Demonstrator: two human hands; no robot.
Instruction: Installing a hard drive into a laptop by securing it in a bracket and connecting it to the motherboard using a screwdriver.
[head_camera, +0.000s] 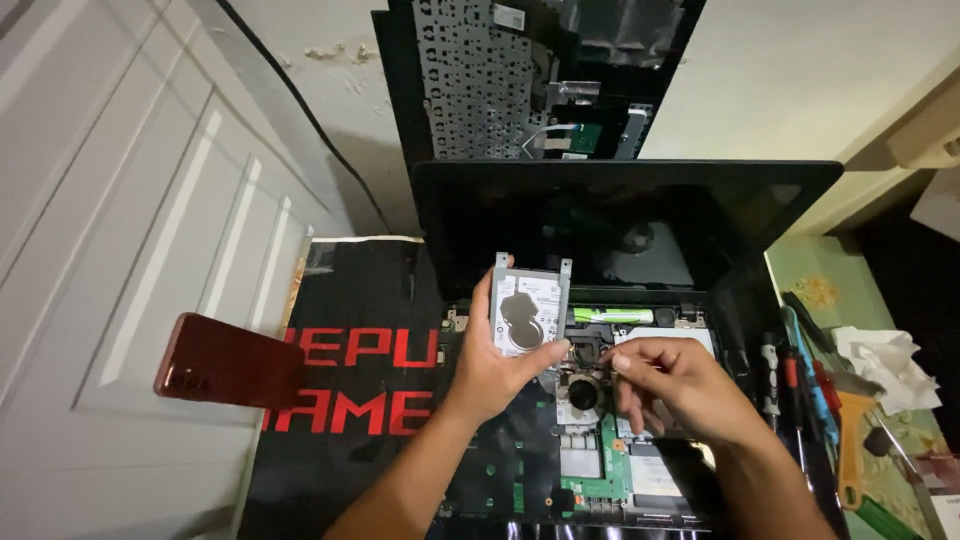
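My left hand holds up a small silver hard drive in its metal bracket, above the opened laptop base. My right hand hovers just to the right of the drive, over the cooling fan, thumb and forefinger pinched together; I cannot tell whether something small sits between them. The laptop's dark screen stands open behind both hands. Green circuit boards show below the fan.
A removed keyboard panel leans against the wall at the back. A red phone lies at the left by a black mat with red letters. Screwdrivers and tools and crumpled tissue lie at the right.
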